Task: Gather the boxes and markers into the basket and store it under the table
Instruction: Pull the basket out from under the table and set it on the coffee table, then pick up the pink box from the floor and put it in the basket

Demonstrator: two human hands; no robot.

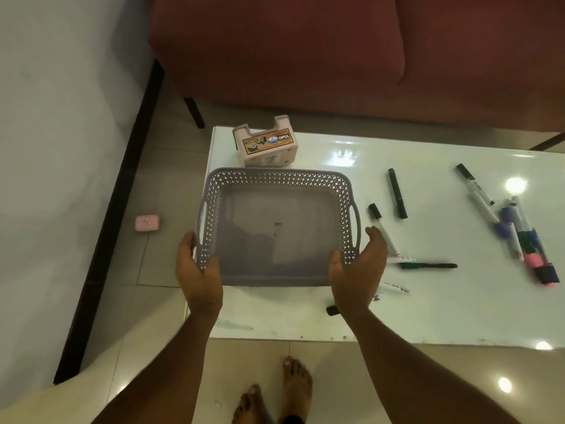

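Task barely started, by my reading: the grey basket point(276, 228), centre of frame at the left end of the white table point(428, 316), is empty, only its bare floor showing. My left hand point(197, 272) is curled around its near-left corner; my right hand point(357, 267) cups the near-right corner, fingers partly spread, thumb on the rim. Still to gather: the pink box point(265, 145) just beyond the basket's far rim, loose markers right of centre, and the marker cluster point(526, 237) at far right. Storing under the table comes last.
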